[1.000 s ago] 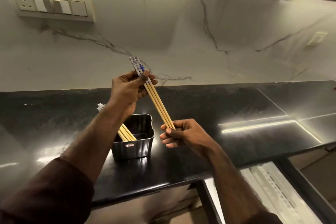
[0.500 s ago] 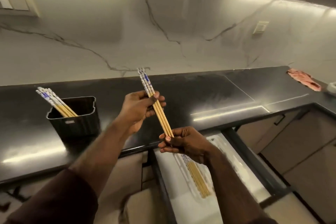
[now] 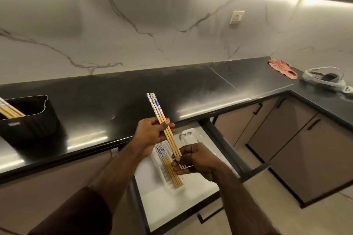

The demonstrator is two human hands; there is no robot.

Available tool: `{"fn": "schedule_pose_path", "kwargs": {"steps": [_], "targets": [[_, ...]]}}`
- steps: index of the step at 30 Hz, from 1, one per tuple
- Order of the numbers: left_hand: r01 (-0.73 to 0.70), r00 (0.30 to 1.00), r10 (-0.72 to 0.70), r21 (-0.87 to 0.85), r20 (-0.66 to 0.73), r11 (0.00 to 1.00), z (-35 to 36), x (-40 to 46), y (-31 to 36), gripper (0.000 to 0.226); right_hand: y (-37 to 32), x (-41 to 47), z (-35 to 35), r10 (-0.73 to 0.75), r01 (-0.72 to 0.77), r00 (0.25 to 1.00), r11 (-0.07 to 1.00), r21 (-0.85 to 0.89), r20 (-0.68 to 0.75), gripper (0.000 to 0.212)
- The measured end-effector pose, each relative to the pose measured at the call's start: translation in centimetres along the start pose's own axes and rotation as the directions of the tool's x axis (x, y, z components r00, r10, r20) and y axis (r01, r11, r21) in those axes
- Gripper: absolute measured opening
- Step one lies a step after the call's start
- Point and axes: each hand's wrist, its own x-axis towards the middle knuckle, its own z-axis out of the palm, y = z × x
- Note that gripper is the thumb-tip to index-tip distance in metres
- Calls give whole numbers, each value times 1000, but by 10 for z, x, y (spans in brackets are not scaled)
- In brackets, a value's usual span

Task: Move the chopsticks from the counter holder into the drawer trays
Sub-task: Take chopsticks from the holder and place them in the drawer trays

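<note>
Both hands are gripping one bundle of chopsticks (image 3: 165,129) above the open drawer (image 3: 162,208): the left hand (image 3: 150,135) is pinching the middle, the right hand (image 3: 194,160) is clasping the plain lower tips. Below the bundle, more chopsticks (image 3: 169,168) are lying in the drawer's white tray (image 3: 166,184). Left of the drawer, a black holder (image 3: 32,120) is standing on the bench (image 3: 191,89), holding further chopsticks (image 3: 9,110).
</note>
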Motion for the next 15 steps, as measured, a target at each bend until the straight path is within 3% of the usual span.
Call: {"fn": "schedule_pose_path", "kwargs": {"steps": [9,15], "targets": [[204,979,-204,26,4,979,7,18,-63,19,30,24,-23,157,-164,986,976,-142,-59,22],[364,929,-364,-14,-59,931,16,35,-105,30,42,47,-57,300,-269,949,933,-241,100,23]]}}
